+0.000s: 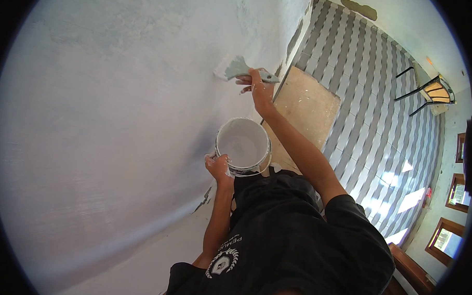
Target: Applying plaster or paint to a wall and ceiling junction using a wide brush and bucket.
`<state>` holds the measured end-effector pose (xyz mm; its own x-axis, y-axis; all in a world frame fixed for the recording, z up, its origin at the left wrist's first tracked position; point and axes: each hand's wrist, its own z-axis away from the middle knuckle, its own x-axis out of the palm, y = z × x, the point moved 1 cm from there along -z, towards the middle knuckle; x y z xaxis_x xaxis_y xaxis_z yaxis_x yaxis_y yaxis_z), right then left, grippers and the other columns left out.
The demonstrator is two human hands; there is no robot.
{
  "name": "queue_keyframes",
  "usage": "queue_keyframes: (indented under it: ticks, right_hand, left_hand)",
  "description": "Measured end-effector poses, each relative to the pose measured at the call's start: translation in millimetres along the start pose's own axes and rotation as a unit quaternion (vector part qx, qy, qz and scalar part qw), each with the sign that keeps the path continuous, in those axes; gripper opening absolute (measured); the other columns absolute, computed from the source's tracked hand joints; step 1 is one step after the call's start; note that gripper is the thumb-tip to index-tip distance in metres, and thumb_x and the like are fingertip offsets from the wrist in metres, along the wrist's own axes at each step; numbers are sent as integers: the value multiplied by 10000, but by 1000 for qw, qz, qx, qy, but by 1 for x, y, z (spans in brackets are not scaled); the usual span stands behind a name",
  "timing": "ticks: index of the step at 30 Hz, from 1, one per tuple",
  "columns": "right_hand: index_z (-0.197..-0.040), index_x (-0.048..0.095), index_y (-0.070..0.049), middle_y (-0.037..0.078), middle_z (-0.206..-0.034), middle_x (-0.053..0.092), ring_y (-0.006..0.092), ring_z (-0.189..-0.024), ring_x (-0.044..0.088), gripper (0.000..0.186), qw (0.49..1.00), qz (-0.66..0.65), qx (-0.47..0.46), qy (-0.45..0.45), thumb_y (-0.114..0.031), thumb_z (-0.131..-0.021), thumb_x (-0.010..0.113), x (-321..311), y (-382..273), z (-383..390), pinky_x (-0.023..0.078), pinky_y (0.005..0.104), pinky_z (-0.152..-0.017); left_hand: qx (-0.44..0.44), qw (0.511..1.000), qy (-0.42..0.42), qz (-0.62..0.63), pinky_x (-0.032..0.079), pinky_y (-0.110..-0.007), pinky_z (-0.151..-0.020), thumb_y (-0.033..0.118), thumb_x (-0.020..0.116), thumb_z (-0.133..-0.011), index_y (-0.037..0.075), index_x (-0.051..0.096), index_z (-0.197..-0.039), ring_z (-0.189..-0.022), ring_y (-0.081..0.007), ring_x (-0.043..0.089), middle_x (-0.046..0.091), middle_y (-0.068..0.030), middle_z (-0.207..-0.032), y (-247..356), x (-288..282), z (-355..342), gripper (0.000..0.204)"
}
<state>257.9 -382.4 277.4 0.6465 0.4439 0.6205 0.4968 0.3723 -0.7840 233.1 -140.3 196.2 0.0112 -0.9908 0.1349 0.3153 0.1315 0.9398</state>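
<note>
My right hand [260,87] is closed around the handle of a wide paintbrush [240,68] with a grey-green body. White paint coats its bristles, which are against or very close to the pale wall [118,102]. Lower down, my left hand [219,166] grips the rim of a white bucket [267,154] on its left side. Whitish paint [241,142] shows inside the bucket, and smears mark its rim. White specks cover the fingers of my left hand.
A paint-spotted board [305,100] lies on the grey and white patterned floor [362,100] beside the wall. Far right stands a chair [438,93] with dark legs. Wood-framed windows [446,243] line the right wall. Bare patches [359,9] break the wall paint.
</note>
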Motion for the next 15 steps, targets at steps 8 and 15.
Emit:
queue_keyframes:
  ticks: [8,15]
  right_hand:
    - [-925,528,28,203,-782,676,241,-589,672,183,999,9,-12,39,-147,-896,574,4,15,-7,563,324,-502]
    - [-902,523,36,188,-730,652,251,-571,660,198,996,-42,-73,14,-147,-862,589,80,-74,-8,573,351,-533]
  left_hand:
    - [-17,1000,-11,-18,433,-315,-495,-102,561,-666,-40,469,-977,-550,-181,537,535,-99,-726,-5,-1,-2,330]
    - [-14,1000,-3,-19,435,-303,-509,-105,552,-647,-50,471,-974,-570,-180,533,552,-123,-786,0,-1,1,341]
